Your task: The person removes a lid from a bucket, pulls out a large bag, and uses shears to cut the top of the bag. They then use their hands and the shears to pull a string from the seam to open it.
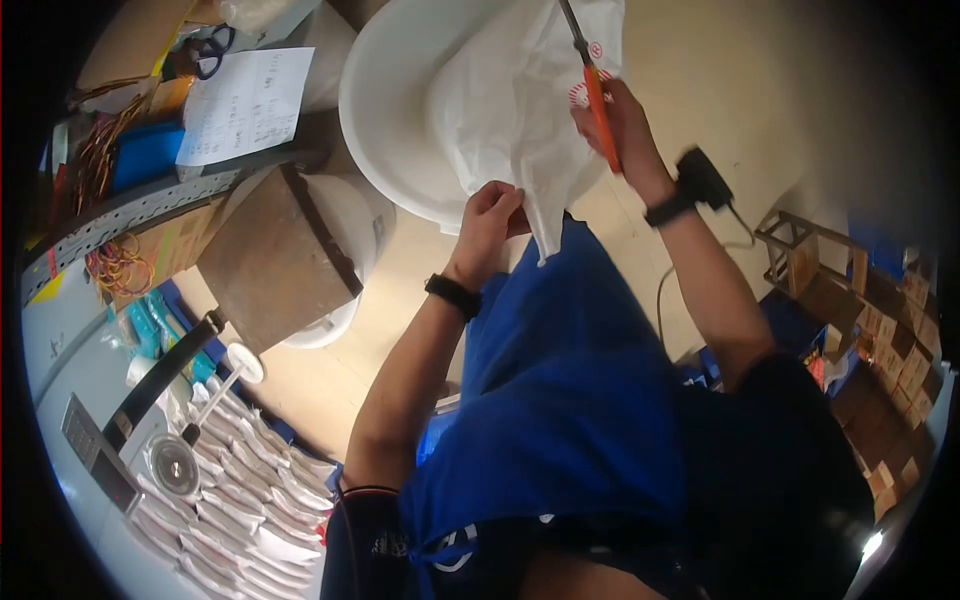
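Observation:
A large white plastic bag (490, 110) with red print near its top right lies over a white round tub (385, 110). My left hand (490, 222) is closed on a gathered lower edge of the bag, pinching it between thumb and fingers. A narrow twisted corner of the bag hangs below those fingers. My right hand (630, 135) grips a long tool with an orange handle (600, 118) and a thin dark metal end pointing up and away, across the bag. The tool's exact kind does not show.
At left, a brown board (275, 260) covers a white bucket. A shelf holds a written paper sheet (250, 105) and scissors (215, 50). Below, many white packets (235, 500) lie near a scale (175, 463). Small cardboard boxes (885, 350) fill the right side.

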Motion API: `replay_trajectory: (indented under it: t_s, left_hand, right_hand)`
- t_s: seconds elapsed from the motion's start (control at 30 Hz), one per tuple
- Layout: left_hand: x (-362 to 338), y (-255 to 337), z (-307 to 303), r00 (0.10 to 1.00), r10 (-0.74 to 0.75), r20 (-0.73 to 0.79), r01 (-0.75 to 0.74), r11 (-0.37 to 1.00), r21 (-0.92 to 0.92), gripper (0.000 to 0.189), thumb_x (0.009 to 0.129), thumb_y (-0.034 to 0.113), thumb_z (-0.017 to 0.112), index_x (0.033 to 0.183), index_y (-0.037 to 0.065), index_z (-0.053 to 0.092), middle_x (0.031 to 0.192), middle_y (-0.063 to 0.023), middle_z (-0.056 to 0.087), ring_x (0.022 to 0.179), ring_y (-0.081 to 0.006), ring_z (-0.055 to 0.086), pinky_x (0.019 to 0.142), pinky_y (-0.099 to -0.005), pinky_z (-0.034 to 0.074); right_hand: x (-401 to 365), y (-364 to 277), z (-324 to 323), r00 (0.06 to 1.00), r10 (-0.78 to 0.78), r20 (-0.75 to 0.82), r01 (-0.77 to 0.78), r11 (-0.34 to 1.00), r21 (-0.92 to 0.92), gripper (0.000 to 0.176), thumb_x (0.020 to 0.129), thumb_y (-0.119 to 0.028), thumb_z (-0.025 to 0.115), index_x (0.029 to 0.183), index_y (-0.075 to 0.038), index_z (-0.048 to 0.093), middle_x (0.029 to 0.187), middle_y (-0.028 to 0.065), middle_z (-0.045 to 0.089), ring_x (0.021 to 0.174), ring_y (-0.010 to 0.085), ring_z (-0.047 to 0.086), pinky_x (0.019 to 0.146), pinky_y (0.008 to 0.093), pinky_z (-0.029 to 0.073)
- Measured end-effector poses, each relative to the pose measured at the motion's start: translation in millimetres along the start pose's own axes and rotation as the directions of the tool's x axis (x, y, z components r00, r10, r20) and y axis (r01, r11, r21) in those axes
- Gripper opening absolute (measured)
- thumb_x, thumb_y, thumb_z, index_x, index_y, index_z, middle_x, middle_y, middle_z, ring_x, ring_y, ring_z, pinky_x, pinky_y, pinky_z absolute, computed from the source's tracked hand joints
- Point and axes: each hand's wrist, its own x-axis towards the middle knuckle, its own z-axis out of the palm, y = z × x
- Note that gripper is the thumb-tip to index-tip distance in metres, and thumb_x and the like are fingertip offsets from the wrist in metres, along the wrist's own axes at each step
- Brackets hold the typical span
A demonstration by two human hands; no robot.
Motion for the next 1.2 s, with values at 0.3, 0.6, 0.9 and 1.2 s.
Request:
replay_trajectory:
  t_s: [0.3,0.6,0.9,1.2]
  left_hand:
    - [6,-2,-14,0.975,0.025,0.223,-0.050,0.993,0.110,0.014,0.092,0.018,0.052,0.096,0.005,0.053,0.088,-0.0047,0.060,0.080,-0.0148,0.061,0.076,-0.0294,0.051]
    - [-38,-10,-26,0.949,-0.118,0.293,0.030,0.958,0.286,0.017,0.090,0.018,0.057,0.095,0.002,0.056,0.086,-0.0078,0.063,0.081,-0.0170,0.065,0.075,-0.0277,0.053]
    - [-43,-40,-52,0.962,-0.050,0.268,0.059,0.998,-0.026,0.016,0.093,0.016,0.052,0.097,0.001,0.057,0.086,-0.0110,0.064,0.081,-0.0189,0.066,0.074,-0.0282,0.055]
    - [-59,-60,-52,0.971,0.193,0.141,-0.228,0.928,0.296,0.021,0.085,0.014,0.065,0.098,0.000,0.057,0.083,-0.0050,0.062,0.078,-0.0130,0.062,0.069,-0.0258,0.051]
  right_hand:
    - [-131,46,58,0.988,0.033,-0.149,-0.015,0.993,0.118,0.032,0.081,-0.008,0.066,0.103,0.000,0.044,0.068,0.0010,0.051,0.046,0.0032,0.040,0.040,0.0178,0.030]
    - [-118,54,60,0.990,0.098,-0.105,-0.090,0.993,0.080,0.032,0.078,-0.015,0.070,0.093,-0.005,0.044,0.064,-0.0008,0.049,0.046,0.0041,0.043,0.040,0.0185,0.032]
    - [-121,78,77,0.996,0.031,-0.080,-0.011,0.970,0.244,0.028,0.079,-0.013,0.069,0.090,-0.007,0.044,0.064,-0.0013,0.047,0.046,0.0034,0.041,0.040,0.0184,0.031]
    - [-130,99,90,0.989,-0.005,-0.148,0.046,0.959,0.279,0.024,0.080,-0.009,0.067,0.088,-0.007,0.045,0.064,-0.0009,0.046,0.045,0.0039,0.041,0.040,0.0182,0.032]
